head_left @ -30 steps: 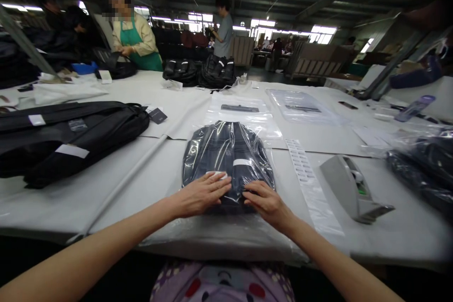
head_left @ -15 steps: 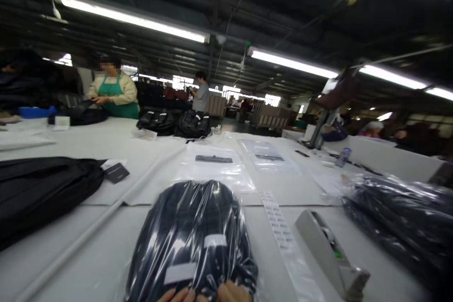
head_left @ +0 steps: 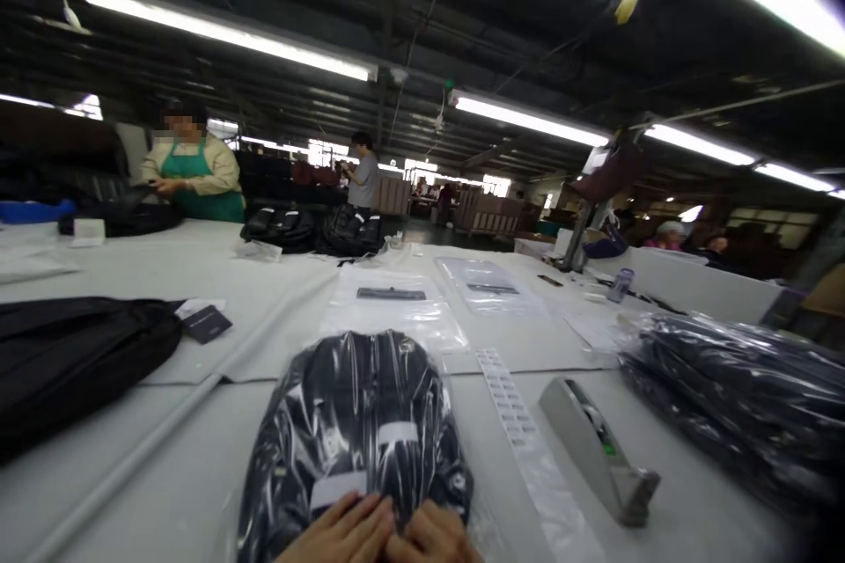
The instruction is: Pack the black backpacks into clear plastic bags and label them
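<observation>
A dark backpack (head_left: 349, 396) inside a clear plastic bag (head_left: 422, 369) lies at the front middle of the table, two white patches showing through the film. On its near end my left hand (head_left: 343, 535) rests with the fingers stretched out flat. Beside it, almost touching, my right hand (head_left: 432, 535) has its fingers curled onto the plastic film. The near edge of the package is hidden under the hands and the frame's bottom. To its right are a strip of printed labels (head_left: 505, 400) and a grey tape dispenser (head_left: 594, 449).
Wrapped dark bags (head_left: 732, 405) are stacked at the right. A black bag (head_left: 79, 361) with a dark hang tag (head_left: 208, 324) lies left. Flat clear plastic bags (head_left: 396, 325) lie beyond the package. Across the table stands a co-worker in a green apron (head_left: 188, 171); another person (head_left: 362, 176) stands farther back.
Both hands have come farther up onto the package and show more. My left fingers now lie over the near white patch's edge. The view has shifted slightly to the right.
</observation>
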A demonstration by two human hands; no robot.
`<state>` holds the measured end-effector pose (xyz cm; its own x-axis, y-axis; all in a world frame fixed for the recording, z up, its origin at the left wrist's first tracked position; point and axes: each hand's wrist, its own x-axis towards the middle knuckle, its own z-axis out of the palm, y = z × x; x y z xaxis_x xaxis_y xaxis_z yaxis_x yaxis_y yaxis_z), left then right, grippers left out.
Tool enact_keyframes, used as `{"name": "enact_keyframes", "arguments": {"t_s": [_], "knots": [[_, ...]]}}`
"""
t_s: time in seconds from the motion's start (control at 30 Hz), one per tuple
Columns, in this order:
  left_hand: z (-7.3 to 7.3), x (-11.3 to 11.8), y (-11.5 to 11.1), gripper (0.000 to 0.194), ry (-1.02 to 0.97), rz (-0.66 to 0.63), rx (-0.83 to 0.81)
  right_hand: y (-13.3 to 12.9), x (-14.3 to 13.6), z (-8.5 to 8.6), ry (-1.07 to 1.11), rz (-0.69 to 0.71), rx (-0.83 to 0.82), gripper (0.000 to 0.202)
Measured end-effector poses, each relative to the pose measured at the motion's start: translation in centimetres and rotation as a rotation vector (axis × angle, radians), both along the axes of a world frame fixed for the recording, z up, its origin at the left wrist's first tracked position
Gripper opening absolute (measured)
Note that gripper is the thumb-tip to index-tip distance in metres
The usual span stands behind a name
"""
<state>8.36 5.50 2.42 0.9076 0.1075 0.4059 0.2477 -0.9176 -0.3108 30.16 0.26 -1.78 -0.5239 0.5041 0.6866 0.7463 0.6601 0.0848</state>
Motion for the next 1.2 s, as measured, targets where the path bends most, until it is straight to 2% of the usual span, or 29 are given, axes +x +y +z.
{"name": "enact_keyframes", "arguments": {"t_s": [0.07,0.1,0.17,0.2,0.3,0.4,0.53,0.63,0.7,0.77,0.83,0.9,1.0,1.1,1.2], "knots": [[-0.4,-0.2,-1.0,0.051,0.096,0.038,-0.185,-0.7,1.0,0.7,0.034,0.078,-0.136,0.031],[-0.6,-0.4,-1.4,0.054,0.151,0.015,-0.259,-1.0,1.7,1.3,0.017,0.141,-0.236,0.025],[-0.8,-0.6,-1.8,0.055,0.203,-0.012,-0.350,-1.6,3.2,2.8,-0.074,0.258,-0.401,0.021],[-0.9,-0.6,-1.8,0.055,0.217,-0.023,-0.374,-1.9,3.9,3.7,-0.123,0.274,-0.493,0.023],[-0.8,-0.5,-1.8,0.054,0.248,-0.011,-0.394,-3.1,5.0,6.0,-0.259,0.283,-0.683,0.046],[-0.7,-0.3,-1.9,0.053,0.287,0.005,-0.376,-4.8,4.8,6.7,-0.325,0.263,-0.735,0.074],[-0.7,-0.1,-1.9,0.052,0.304,0.004,-0.353,-6.2,4.1,5.2,-0.361,0.173,-0.705,0.072],[-0.8,0.0,-1.7,0.049,0.295,-0.003,-0.355,-6.1,4.5,4.3,-0.343,0.114,-0.614,0.050],[-0.9,0.0,-1.5,0.047,0.272,-0.004,-0.363,-5.9,5.0,4.4,-0.284,0.108,-0.543,0.034],[-0.9,0.1,-1.3,0.047,0.245,-0.007,-0.370,-6.2,5.5,4.9,-0.200,0.088,-0.464,0.028],[-0.8,0.2,-1.1,0.048,0.231,-0.011,-0.371,-7.6,5.7,5.3,-0.129,0.085,-0.363,0.026],[-0.6,0.3,-1.0,0.047,0.238,-0.015,-0.363,-9.7,5.3,5.0,-0.111,0.160,-0.295,0.022],[-0.5,0.5,-0.9,0.042,0.255,-0.008,-0.344,-12.8,4.4,3.0,-0.176,0.222,-0.313,0.020],[-0.5,0.6,-0.9,0.048,0.258,-0.006,-0.345,-13.8,3.5,0.3,-0.186,0.064,-0.297,0.030],[-0.5,0.7,-1.0,0.053,0.259,-0.002,-0.337,-13.0,2.7,-0.8,-0.120,-0.085,-0.226,0.032]]}}
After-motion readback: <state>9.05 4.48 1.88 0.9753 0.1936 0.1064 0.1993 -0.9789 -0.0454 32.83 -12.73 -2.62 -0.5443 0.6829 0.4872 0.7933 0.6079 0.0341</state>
